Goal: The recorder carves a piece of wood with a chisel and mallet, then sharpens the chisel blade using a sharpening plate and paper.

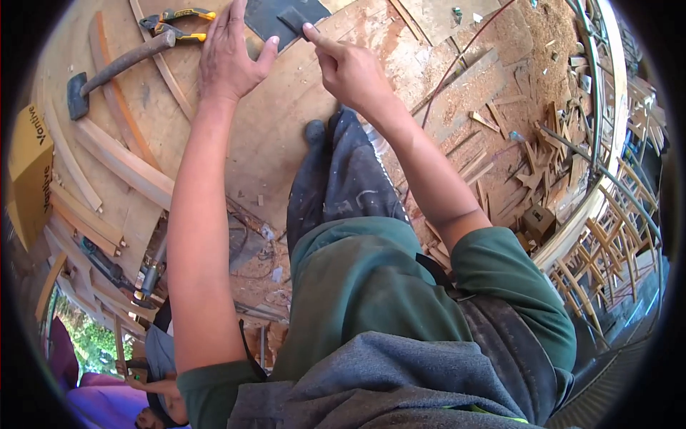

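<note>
My left hand (232, 68) lies palm down at the top of the view, fingers stretched out and thumb spread. It is beside the left edge of a flat dark sheet (264, 20), with nothing seen in its grip. A small dark rectangular piece (291, 19) rests on that sheet. My right hand (355, 75) points its index finger at the piece, the tip at or touching its right edge; the other fingers are curled in. Pliers with yellow-and-black handles (187, 36) are just left of my left hand. Farther left is a hammer (118, 71) with a wooden handle.
Curved wood strips (118, 107) and a thicker wood piece (125, 161) lie left, near a cardboard box (30, 175). Sawdust and offcuts (536, 164) cover the right side. A thin red cord (457, 64) crosses there. Another person (161, 386) is at lower left.
</note>
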